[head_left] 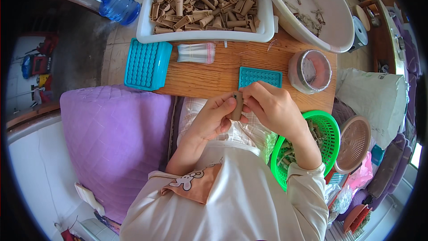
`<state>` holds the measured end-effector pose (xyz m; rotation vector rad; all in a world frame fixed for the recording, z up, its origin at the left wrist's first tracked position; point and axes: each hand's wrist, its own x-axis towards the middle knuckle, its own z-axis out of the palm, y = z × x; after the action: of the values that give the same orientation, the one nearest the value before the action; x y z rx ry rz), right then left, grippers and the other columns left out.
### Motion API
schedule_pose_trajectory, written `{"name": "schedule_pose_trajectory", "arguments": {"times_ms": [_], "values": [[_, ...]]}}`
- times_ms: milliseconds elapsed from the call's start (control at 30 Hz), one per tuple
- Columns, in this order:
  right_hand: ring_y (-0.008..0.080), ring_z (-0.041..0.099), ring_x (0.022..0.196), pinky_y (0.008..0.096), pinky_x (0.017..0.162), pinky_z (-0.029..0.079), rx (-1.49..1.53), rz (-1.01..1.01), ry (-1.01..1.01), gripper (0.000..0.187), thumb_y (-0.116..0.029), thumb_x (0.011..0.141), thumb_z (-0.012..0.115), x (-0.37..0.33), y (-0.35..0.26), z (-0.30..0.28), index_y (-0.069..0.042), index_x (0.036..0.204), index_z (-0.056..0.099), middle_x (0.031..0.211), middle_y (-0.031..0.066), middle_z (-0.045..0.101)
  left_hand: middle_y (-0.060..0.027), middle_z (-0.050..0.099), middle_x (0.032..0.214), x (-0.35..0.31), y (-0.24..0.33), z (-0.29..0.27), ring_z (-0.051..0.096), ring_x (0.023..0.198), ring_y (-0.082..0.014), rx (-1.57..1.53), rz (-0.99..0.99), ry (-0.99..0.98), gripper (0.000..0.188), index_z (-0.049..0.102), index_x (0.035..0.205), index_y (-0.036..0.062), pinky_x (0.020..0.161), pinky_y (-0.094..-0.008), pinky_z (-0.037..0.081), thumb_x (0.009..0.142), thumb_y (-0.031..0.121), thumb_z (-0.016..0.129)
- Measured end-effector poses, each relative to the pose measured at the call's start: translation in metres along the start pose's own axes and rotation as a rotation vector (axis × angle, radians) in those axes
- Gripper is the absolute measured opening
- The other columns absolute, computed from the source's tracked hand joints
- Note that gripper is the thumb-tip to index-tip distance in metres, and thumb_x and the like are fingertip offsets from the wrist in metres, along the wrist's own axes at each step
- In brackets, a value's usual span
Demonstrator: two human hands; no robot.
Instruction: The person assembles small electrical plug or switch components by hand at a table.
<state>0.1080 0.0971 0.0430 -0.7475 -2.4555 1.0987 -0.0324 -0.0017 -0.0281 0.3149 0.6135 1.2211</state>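
Note:
My left hand (213,115) is closed around a small brown plastic piece (236,112), shaped like a short half-tube, held upright above my lap. Small dark marks show near its top end. The fingers of my right hand (269,105) are pinched together at the piece's upper right edge; whatever sits between them is hidden. Just beyond both hands, a flat teal tray (260,77) with rows of small holes lies at the table's near edge. A large white tub (146,24) at the back is heaped with similar brown pieces (209,0).
On the wooden table (205,78) are stacked teal trays (145,67), clear plastic bags (196,53) and a round clear jar (310,72). A white basin (345,31) stands far right. Beside my right arm are a green basket (332,151) and a brown basket (358,140). A purple-covered seat (111,147) is left.

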Motion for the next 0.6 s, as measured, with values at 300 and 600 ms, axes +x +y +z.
{"name": "schedule_pose_trajectory", "arguments": {"times_ms": [300, 600], "values": [[0.0251, 0.061, 0.07, 0.0319, 0.056, 0.048, 0.067, -0.073, -0.141, 0.011, 0.0, 0.072, 0.061, 0.002, 0.02, -0.009, -0.001, 0.079, 0.053, 0.073, 0.0094, 0.058, -0.0066, 0.06, 0.095, -0.001, 0.006, 0.001, 0.061, 0.082, -0.0107, 0.245, -0.067, 0.02, 0.031, 0.048, 0.11, 0.0013, 0.048, -0.0168, 0.044, 0.089, 0.024, 0.046], [0.0092, 0.05, 0.075, 0.0222, 0.067, 0.041, 0.932, 0.424, -0.045, 0.037, -0.034, 0.092, 0.038, -0.041, 0.028, 0.026, 0.0, 0.092, 0.052, 0.084, 0.0041, 0.055, -0.0146, 0.052, 0.111, 0.001, -0.004, 0.026, 0.045, 0.112, -0.0328, 1.101, 0.795, 0.092, 0.037, 0.048, 0.102, 0.0055, 0.093, -0.0354, 0.038, 0.07, -0.006, 0.062]]}}
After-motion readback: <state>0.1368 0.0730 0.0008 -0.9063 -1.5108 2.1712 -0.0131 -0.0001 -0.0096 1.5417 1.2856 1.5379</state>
